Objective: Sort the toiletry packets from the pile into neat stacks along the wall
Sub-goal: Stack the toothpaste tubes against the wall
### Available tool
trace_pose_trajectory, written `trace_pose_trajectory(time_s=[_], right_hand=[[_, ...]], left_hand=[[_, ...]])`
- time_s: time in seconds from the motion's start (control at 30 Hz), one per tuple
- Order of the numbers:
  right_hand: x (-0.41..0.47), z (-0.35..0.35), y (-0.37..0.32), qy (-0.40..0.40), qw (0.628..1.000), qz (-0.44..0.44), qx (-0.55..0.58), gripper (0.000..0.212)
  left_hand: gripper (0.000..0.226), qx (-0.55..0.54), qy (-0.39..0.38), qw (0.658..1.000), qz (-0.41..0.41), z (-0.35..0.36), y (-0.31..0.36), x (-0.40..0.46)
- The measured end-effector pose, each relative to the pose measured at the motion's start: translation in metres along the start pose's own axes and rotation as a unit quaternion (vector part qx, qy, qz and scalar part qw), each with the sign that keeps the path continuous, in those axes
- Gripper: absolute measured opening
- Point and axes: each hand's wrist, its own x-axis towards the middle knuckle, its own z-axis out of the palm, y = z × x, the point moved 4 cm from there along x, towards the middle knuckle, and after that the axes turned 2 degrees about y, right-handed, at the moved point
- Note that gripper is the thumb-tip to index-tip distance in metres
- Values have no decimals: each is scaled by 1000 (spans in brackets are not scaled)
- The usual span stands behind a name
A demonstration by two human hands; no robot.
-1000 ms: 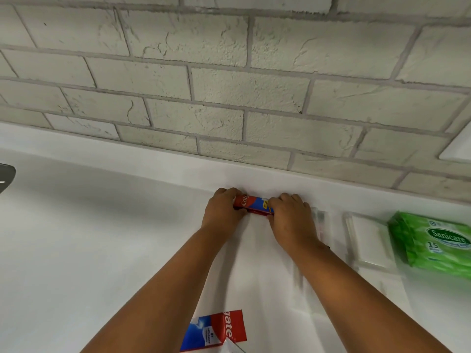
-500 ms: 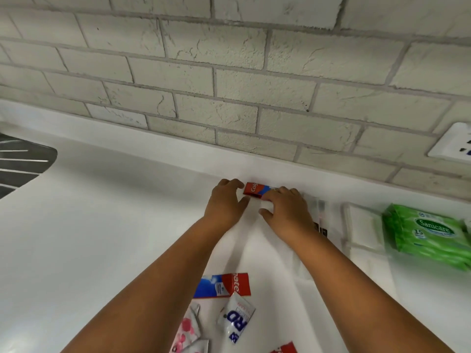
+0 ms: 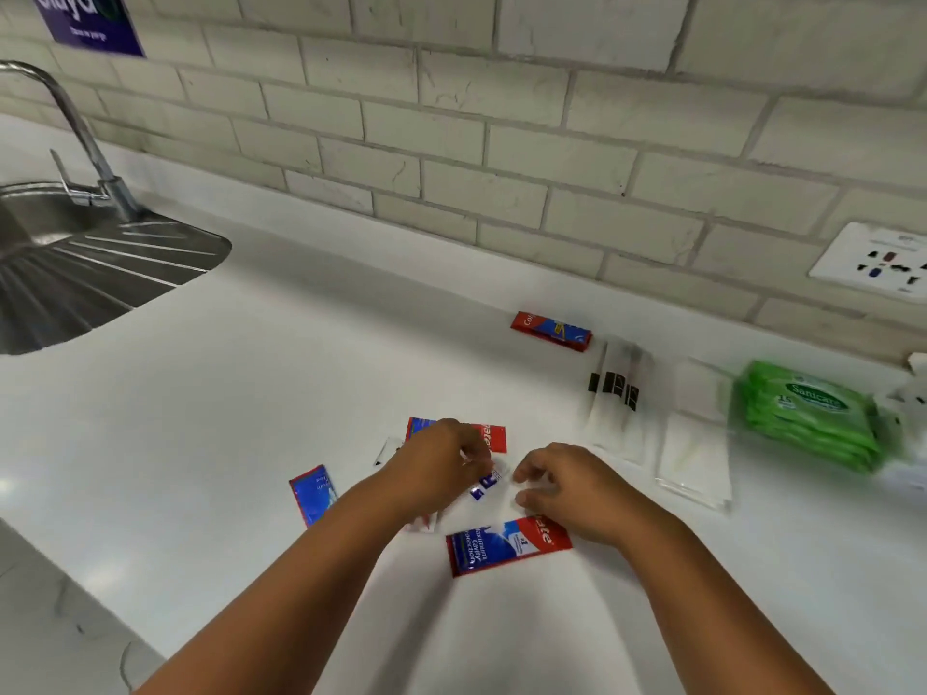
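A small stack of red-and-blue Colgate sachets (image 3: 552, 332) lies by the wall. My left hand (image 3: 441, 466) hovers over the loose pile with curled fingers, and its fingertips pinch a small white-and-blue sachet (image 3: 485, 486). My right hand (image 3: 564, 489) sits just right of that sachet, fingers loosely curled and holding nothing. Loose Colgate sachets lie around my hands: one behind my left hand (image 3: 495, 437), one in front (image 3: 506, 544) and a blue one to the left (image 3: 313, 494). The picture is blurred by motion.
Along the wall to the right lie clear toothbrush packets (image 3: 619, 393), white packets (image 3: 697, 446) and green wipes packs (image 3: 807, 418). A steel sink (image 3: 100, 273) with a tap (image 3: 95, 158) is at far left. A wall socket (image 3: 873, 260) sits at right.
Both hands let go of the Colgate stack at the wall and drew back to the loose pile. The view swung down and left, bringing the sink into sight.
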Motion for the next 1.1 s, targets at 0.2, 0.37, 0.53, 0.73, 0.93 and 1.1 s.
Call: trace_pose_trajectory(time_s=[0.2, 0.37, 0.53, 0.73, 0.93, 1.1], right_hand=[[-30, 14, 5, -5, 998, -13, -65, 54], [-37, 19, 6, 19, 995, -24, -92, 48], [-40, 20, 5, 22, 996, -18, -85, 38], [-43, 16, 17, 48, 996, 11, 79, 16], [-27, 4, 31, 101, 952, 61, 282, 14], [2, -11, 38, 148, 904, 103, 388, 15]], left_hand=[[40, 83, -52, 995, -11, 24, -3, -39], [43, 139, -22, 990, 12, 34, 0, -51], [36, 136, -1, 991, 17, 37, 2, -54], [17, -13, -14, 1000, -8, 24, -10, -48], [16, -262, -9, 963, -59, 7, -16, -25], [14, -380, 5, 923, -65, -8, -10, 15]])
